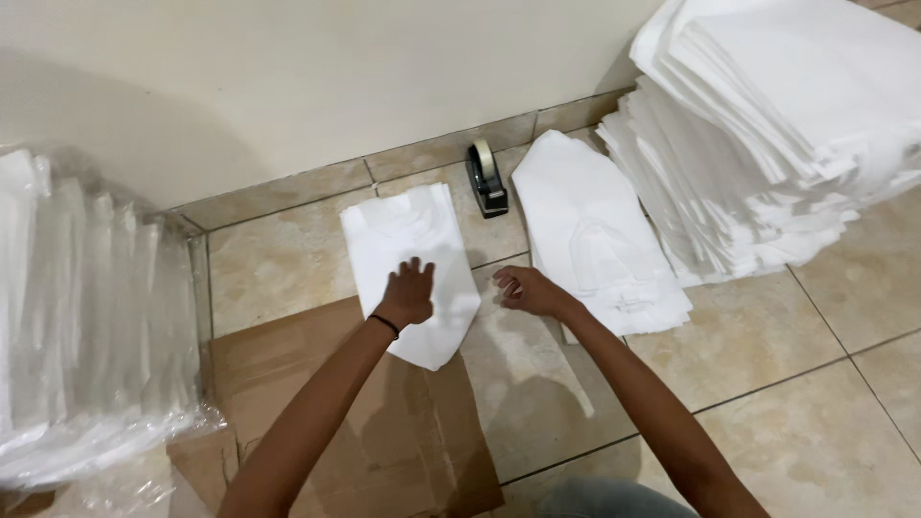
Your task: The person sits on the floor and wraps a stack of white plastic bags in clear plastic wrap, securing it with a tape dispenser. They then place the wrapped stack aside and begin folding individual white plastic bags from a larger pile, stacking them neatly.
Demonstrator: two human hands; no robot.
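Garment: folded white cloth piece (413, 269) lies flat on the beige tiled floor (815, 422), its lower corner overlapping the flattened brown cardboard sheet (384, 422).
Left hand: my left hand (408, 293) presses palm-down on the lower half of that cloth, fingers spread apart and clamped on nothing; a thin black band sits at the wrist.
Right hand: my right hand (526, 291) hovers just beside the cloth's right edge, fingers loosely curled; I cannot tell whether they pinch anything.
Nearby: a second folded white garment (595, 230) lies to the right, a black tape dispenser (486, 177) stands between the two near the wall, a tall stack of white folded cloth (767, 134) rises at far right, and clear plastic-wrapped bundles (86, 317) sit at left.
Risk: I judge the fold could slide or open if my palm shifts, since tile and cardboard are smooth; the leaning stack might also slump.
Hidden: my right fingertips, the stack's top and the bundles' contents are unclear or cut off.
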